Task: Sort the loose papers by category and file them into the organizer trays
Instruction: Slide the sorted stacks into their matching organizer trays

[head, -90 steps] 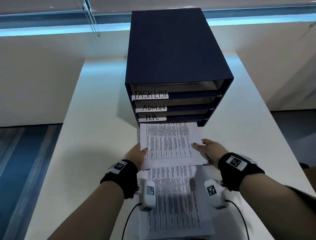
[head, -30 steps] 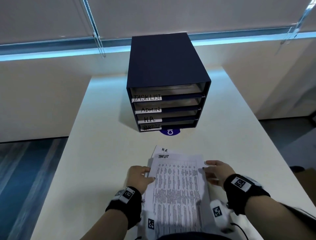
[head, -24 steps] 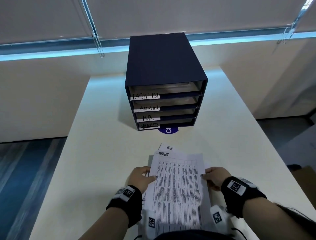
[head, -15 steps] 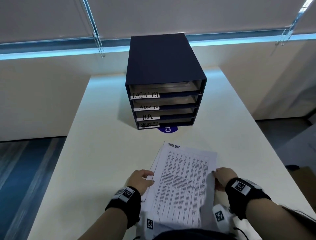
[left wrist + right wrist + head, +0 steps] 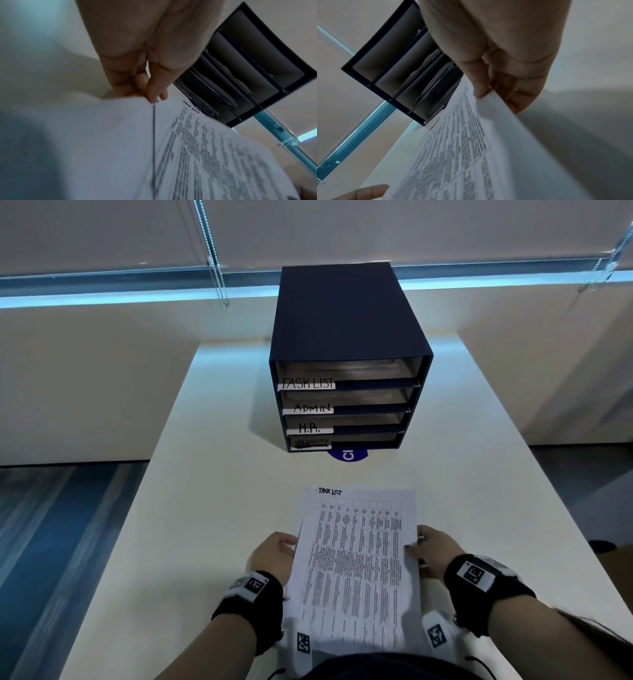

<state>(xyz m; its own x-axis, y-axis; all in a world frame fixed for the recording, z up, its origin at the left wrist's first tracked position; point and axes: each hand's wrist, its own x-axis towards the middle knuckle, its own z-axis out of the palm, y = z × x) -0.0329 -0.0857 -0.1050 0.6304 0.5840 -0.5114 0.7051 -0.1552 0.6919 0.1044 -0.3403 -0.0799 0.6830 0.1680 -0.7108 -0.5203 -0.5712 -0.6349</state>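
Note:
A printed sheet headed "TASK LIST" [image 5: 358, 559] is held up over the near table, with more loose papers [image 5: 306, 501] peeking out under its left edge. My left hand [image 5: 274, 553] pinches its left edge [image 5: 150, 100]. My right hand [image 5: 430, 546] grips the right edge, thumb on top [image 5: 479, 92]. The dark blue organizer [image 5: 346, 337] stands further back, its trays labelled TASK LIST [image 5: 308, 384], ADMIN [image 5: 312, 408], H.R. [image 5: 309, 428] and a scribbled bottom label [image 5: 310, 443]. The wrist views show papers in the lower trays [image 5: 435, 86].
The white table [image 5: 205, 491] runs away from me, with floor dropping off on both sides. A blue round sticker [image 5: 347, 455] lies under the organizer's front. Blind cords [image 5: 214, 251] hang by the window behind.
A sheet went into the bottom tray three seconds ago. Since then both hands came back to the pile, took the TASK LIST sheet by its sides and squared it over the pile.

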